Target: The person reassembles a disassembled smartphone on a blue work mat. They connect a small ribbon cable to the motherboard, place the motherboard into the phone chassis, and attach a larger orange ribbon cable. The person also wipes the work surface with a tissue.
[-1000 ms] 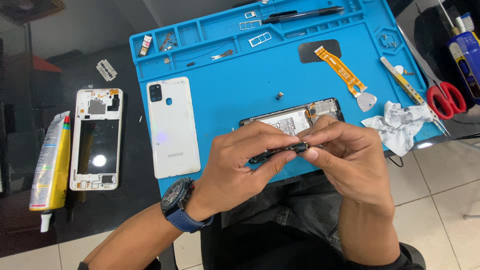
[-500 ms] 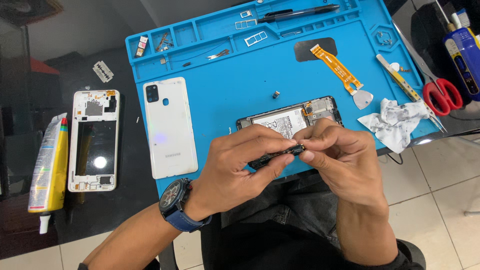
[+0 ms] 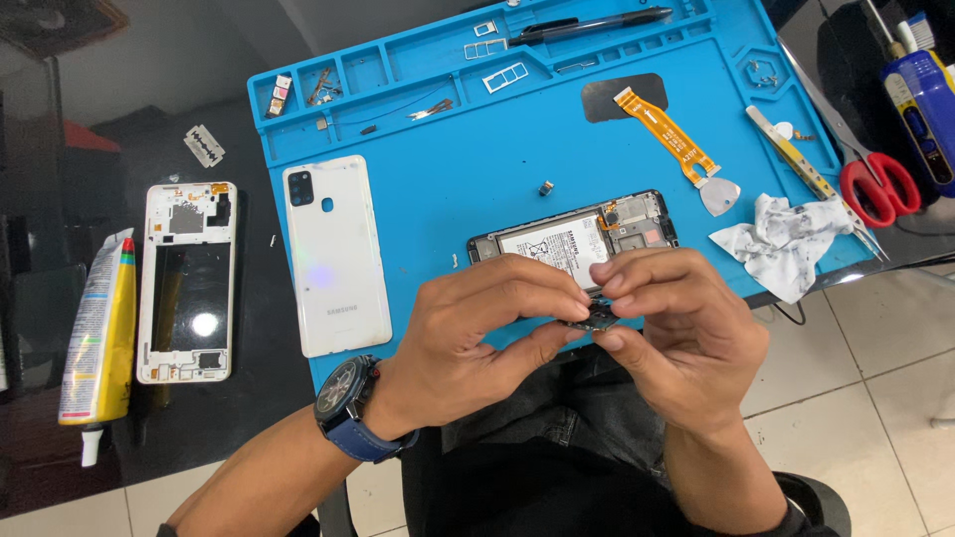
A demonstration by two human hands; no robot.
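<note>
Hands (image 3: 597,328) nearer blue mat (image 3: 438,189) edge

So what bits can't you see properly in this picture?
Head view only:
- Small dark part: mostly hidden by the fingertips of the left hand and right hand.
- Opened phone: near edge covered by both hands.
- Blue bottle: cut off by the right edge.
- Bits in mat trays: too small.

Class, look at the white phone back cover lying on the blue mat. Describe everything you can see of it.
The white back cover is a glossy, plastic-looking rounded rectangle with a faint pearly sheen. A dark square camera block sits in its upper left corner, with a small dark oval opening beside it. It lies flat, outer face up, slightly tilted, on the left part of the blue mat. Neither hand touches it; the left hand is nearest.
</note>
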